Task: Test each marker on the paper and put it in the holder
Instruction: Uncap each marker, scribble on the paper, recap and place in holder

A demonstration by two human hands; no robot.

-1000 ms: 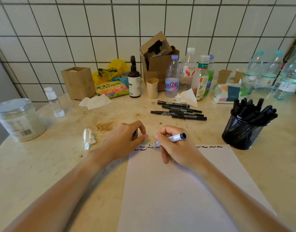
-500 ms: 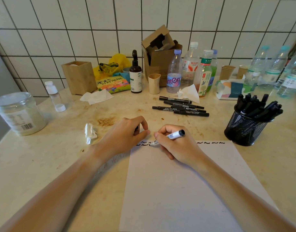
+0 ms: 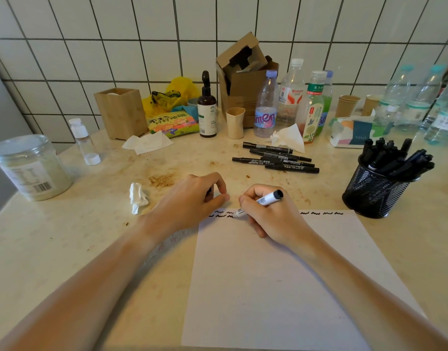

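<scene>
While the right hand [image 3: 273, 216] pinches the marker [image 3: 258, 202], tip on the paper [image 3: 281, 274], the left hand [image 3: 190, 201] curls round something dark (likely the cap). If the loose sheet slides, the squiggle smears; the holder [image 3: 375, 196] is already crowded.

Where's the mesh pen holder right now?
In the head view the black mesh holder stands on the right of the table, full of black markers, just beyond the paper's far right corner and in front of the tissue pack.
</scene>
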